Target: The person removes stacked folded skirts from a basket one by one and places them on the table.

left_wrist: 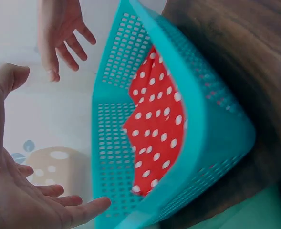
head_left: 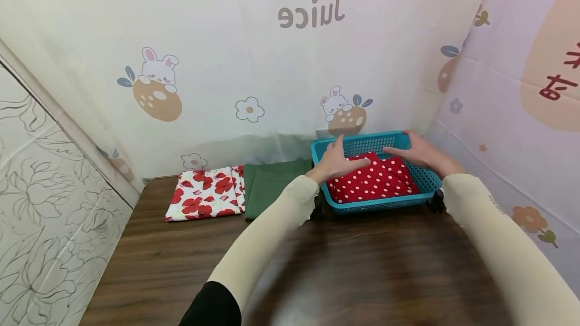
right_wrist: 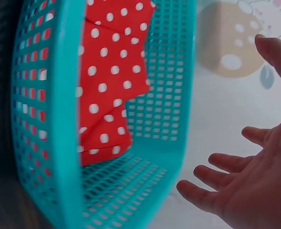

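Note:
A teal plastic basket (head_left: 380,207) with perforated walls stands at the back right of the table. Inside it lies a folded red cloth with white dots (head_left: 371,180). My left hand (head_left: 337,161) hovers over the basket's left part, thumb and fingers spread, holding nothing. Over the right part is my right hand (head_left: 419,152), its fingers near the back right rim. Both wrist views show the left hand (left_wrist: 40,191) and the right hand (right_wrist: 247,167) with fingers apart and palms bare, close above the rim.
Left of the basket lies a folded green cloth (head_left: 272,185). Beside that is a folded white cloth with red flowers (head_left: 206,192). The dark wooden table (head_left: 181,260) meets a printed curtain (head_left: 226,64) behind, and another printed sheet (head_left: 507,130) hangs at the right.

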Demonstrator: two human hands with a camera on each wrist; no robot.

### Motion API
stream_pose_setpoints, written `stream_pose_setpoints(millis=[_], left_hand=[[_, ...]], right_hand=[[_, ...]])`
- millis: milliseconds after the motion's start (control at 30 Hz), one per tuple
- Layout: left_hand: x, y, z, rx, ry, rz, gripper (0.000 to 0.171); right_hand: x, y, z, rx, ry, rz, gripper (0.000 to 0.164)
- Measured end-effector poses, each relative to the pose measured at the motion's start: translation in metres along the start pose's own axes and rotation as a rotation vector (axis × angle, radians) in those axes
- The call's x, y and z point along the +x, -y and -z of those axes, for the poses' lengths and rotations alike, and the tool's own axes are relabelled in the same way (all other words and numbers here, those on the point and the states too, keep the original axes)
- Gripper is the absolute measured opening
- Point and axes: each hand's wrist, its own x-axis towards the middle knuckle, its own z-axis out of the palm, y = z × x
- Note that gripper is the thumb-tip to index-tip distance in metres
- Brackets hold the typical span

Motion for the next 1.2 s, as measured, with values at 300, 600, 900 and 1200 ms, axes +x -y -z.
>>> stream_pose_setpoints(millis=[300,600,900,1200], left_hand=[[0.001,0.008,-0.023,-0.009,0.026,0.109,0.109],[0.008,0.015,-0.041,-0.147,0.048,0.286,0.109],[0.013,0.017,-0.051,-0.27,0.139,0.342,0.11],[0.011,0.011,-0.055,-0.176,0.13,0.43,0.112]], right_hand=[[0.005,-0.03,-0.021,0.084,0.055,-0.04,0.119],[0.003,-0.047,-0.036,0.117,0.092,-0.084,0.113],[0.004,-0.056,-0.043,0.103,0.123,-0.134,0.111],[0.006,-0.061,-0.049,0.1,0.15,-0.121,0.105]])
